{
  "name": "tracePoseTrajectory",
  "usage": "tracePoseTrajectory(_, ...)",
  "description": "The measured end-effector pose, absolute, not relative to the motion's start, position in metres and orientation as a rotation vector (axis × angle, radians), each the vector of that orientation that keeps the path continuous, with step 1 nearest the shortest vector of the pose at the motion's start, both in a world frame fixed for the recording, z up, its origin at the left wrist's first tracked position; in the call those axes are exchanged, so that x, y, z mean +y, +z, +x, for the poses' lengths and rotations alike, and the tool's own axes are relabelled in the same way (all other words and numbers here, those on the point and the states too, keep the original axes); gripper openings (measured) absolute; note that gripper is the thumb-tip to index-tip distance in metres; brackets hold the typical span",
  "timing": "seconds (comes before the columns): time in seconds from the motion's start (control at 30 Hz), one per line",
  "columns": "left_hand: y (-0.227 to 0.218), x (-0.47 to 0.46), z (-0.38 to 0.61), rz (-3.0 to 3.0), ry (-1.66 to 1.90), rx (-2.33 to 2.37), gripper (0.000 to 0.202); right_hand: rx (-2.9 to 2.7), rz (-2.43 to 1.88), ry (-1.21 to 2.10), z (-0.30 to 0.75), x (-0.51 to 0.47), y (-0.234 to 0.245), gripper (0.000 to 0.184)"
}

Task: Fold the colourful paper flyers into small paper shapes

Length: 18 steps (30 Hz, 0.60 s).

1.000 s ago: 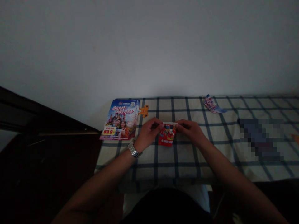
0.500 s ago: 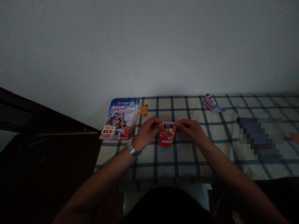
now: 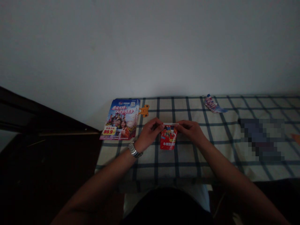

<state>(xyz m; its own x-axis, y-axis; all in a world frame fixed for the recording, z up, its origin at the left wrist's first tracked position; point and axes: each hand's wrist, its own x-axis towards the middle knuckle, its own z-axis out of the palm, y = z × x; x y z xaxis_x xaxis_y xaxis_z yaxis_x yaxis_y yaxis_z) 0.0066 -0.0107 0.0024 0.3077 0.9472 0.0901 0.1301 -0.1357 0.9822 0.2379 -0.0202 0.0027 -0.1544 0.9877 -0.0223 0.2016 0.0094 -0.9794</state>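
Note:
Between my hands is a small red printed paper piece [image 3: 168, 139] with colourful figures and a white strip along its top edge. My left hand [image 3: 151, 131], with a metal watch [image 3: 134, 150] on the wrist, pinches its top left corner. At the top right corner my right hand [image 3: 190, 129] grips it the same way, fingers closed. The paper hangs down toward me, over the checked cloth. Whether it is a folded leaflet or a packet I cannot tell.
A stack of blue and pink flyers [image 3: 120, 120] lies at the table's left end, beside an orange bear-shaped piece [image 3: 144, 111]. Crumpled printed paper [image 3: 212, 104] rests near the wall. To the right is a pixelated dark object [image 3: 262, 139]. Checked cloth [image 3: 145, 168] covers the table.
The red paper's lower part has come down slightly and its face shows a little more fully. Both hands stay pinched at its top corners, almost unmoved.

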Motion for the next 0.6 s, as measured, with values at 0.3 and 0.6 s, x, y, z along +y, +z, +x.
tracePoseTrajectory(0.3, 0.0005, -0.0086, 0.0055, 1.562, 0.932, 1.039, 0.018, -1.590, -1.321, 1.144, 0.2388, -0.0223, 0.0008, 0.031)
tracePoseTrajectory(0.6, 0.0074, -0.0107, 0.0059, 1.690, 0.879, 1.055, 0.023, -1.668, -1.333, 1.099, 0.2361, -0.0244, 0.0020, 0.031)
